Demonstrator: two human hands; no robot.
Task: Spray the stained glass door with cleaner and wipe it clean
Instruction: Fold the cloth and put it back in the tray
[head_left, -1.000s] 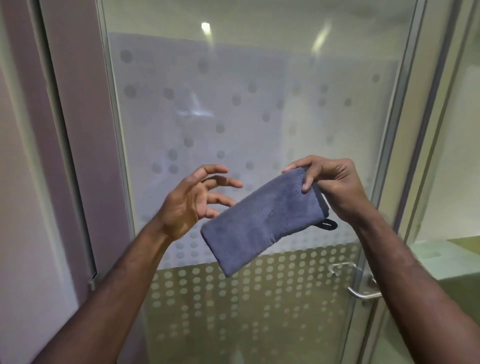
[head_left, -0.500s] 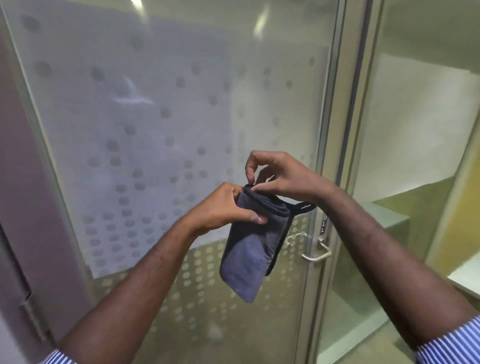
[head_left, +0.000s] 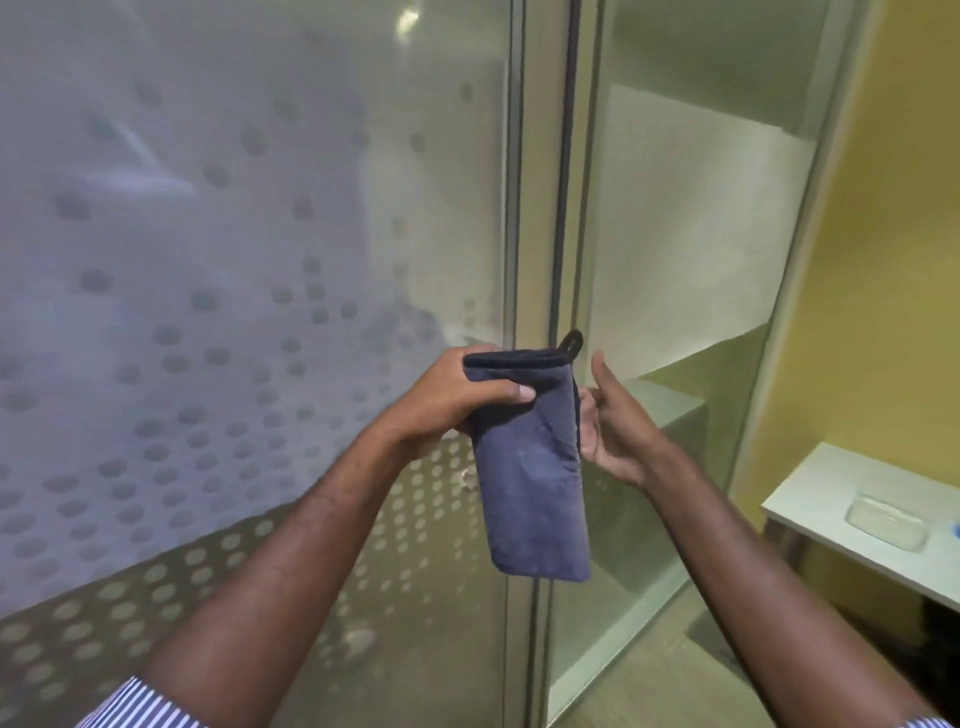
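Note:
A frosted glass door (head_left: 223, 270) with a pattern of round dots fills the left and middle of the view. In front of its right edge hangs a blue-grey cleaning mitt (head_left: 532, 467), opening upward, with a small dark loop at its top right corner. My left hand (head_left: 457, 397) grips the mitt near its top, thumb across the front. My right hand (head_left: 615, 426) is just to the right of the mitt, fingers spread and touching its right edge, holding nothing. No spray bottle is in view.
The metal door frame (head_left: 540, 208) runs vertically behind the mitt, with a fixed glass panel (head_left: 675, 234) to its right. A yellow wall (head_left: 883, 260) stands at the right. A white counter (head_left: 831, 499) with a clear dish (head_left: 888, 519) sits at lower right.
The mitt passed from my right hand to my left; it now hangs upright from my left hand. My right hand has let go and opened. The view has shifted right.

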